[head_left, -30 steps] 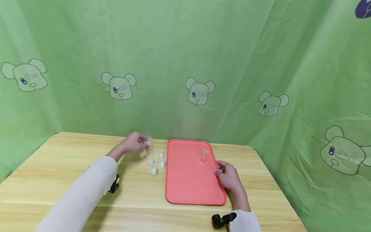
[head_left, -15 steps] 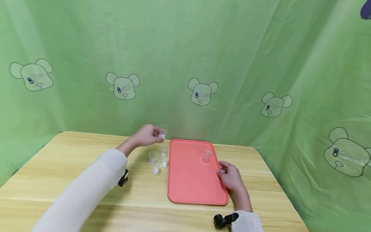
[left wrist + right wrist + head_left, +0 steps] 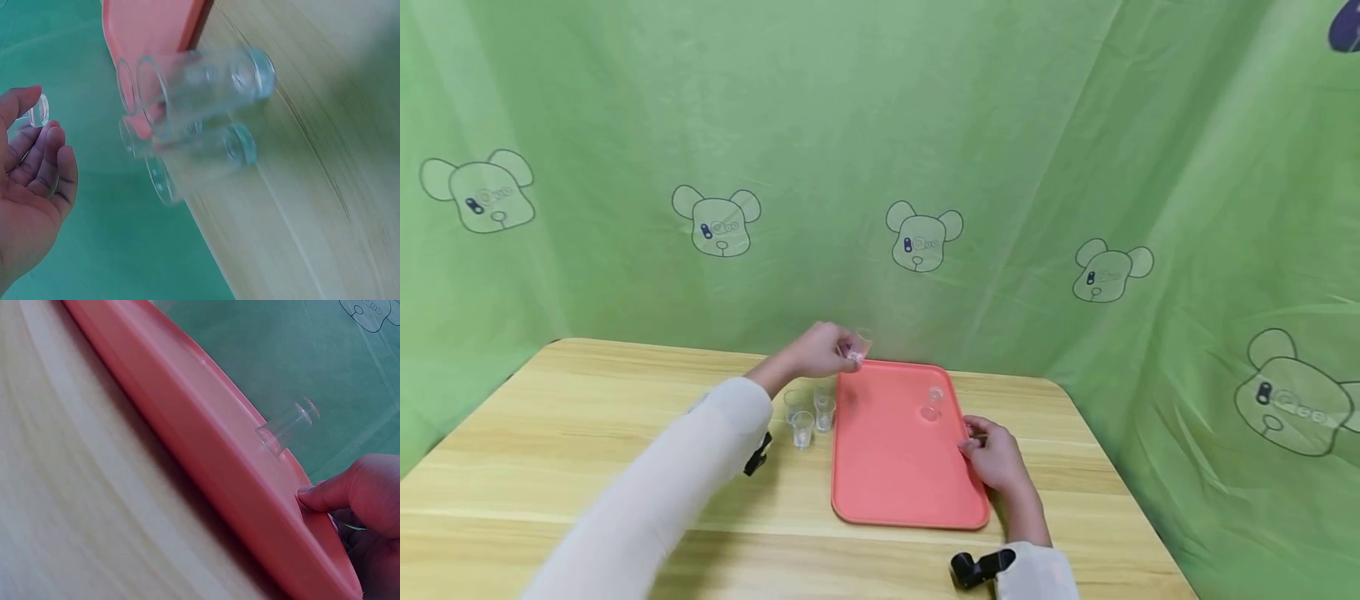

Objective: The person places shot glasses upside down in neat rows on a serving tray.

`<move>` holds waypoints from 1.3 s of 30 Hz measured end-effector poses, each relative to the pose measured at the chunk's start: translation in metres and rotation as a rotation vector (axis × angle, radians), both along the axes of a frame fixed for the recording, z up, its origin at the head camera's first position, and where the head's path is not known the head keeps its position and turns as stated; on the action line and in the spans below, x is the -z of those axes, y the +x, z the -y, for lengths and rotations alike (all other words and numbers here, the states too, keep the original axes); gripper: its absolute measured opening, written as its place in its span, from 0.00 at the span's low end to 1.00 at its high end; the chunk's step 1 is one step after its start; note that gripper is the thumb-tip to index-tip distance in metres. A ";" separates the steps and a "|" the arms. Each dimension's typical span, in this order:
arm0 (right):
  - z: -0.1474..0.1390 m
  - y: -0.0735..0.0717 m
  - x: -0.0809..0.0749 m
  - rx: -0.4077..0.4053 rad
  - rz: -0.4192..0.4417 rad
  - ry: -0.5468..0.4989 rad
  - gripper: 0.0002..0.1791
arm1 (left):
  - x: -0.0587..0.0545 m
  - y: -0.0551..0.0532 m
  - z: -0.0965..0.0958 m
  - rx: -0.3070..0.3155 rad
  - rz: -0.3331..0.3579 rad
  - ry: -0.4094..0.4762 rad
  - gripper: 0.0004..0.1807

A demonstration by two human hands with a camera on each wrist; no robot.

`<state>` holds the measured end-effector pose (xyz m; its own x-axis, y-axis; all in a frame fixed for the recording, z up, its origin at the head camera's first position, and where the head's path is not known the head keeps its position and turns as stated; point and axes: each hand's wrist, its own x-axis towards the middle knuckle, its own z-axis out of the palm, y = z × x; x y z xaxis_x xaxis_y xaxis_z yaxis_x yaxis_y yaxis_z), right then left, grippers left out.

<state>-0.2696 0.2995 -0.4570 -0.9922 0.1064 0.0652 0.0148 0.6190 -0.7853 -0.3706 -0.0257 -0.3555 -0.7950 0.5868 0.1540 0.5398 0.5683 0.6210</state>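
Note:
My left hand (image 3: 822, 350) pinches a small clear glass (image 3: 860, 345) near its base, mouth up, above the tray's far left corner. In the left wrist view the thick base of that glass (image 3: 42, 110) shows between thumb and fingers. My right hand (image 3: 994, 454) grips the right rim of a red tray (image 3: 891, 492), thumb on the upper side (image 3: 325, 495). A single clear glass (image 3: 932, 403) stands on the tray near its far right; in the right wrist view this glass (image 3: 286, 428) looks upside down.
Several clear glasses (image 3: 802, 428) stand upright close together on the wooden table (image 3: 760, 533), just left of the tray; in the left wrist view these glasses (image 3: 206, 87) overlap. A green curtain (image 3: 820, 125) hangs behind the table's far edge.
My left hand has carried the glass rightward, from beside the other glasses at the table's far side to the tray's far left corner. The right hand stays on the rim.

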 end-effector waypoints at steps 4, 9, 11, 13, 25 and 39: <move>0.001 0.000 0.000 -0.004 -0.002 0.001 0.25 | -0.002 0.002 -0.013 0.007 0.013 -0.009 0.09; 0.001 0.000 0.000 -0.001 0.001 0.002 0.25 | 0.000 0.003 -0.028 -0.005 0.018 -0.022 0.08; 0.001 0.000 0.001 0.003 0.001 0.001 0.25 | 0.001 0.003 -0.034 -0.008 0.025 -0.019 0.07; 0.001 0.000 0.001 0.006 -0.002 0.002 0.25 | 0.004 0.002 -0.039 -0.008 0.040 -0.022 0.05; -0.003 -0.001 0.002 0.006 0.012 0.012 0.25 | 0.012 0.005 -0.066 -0.046 0.083 -0.066 0.18; -0.001 -0.002 0.001 0.005 0.013 -0.004 0.25 | 0.023 0.004 -0.071 -0.090 0.096 -0.060 0.23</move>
<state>-0.2716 0.3010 -0.4584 -0.9924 0.1114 0.0515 0.0282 0.6155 -0.7876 -0.3661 0.0455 -0.3784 -0.8539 0.5188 0.0412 0.4250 0.6495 0.6305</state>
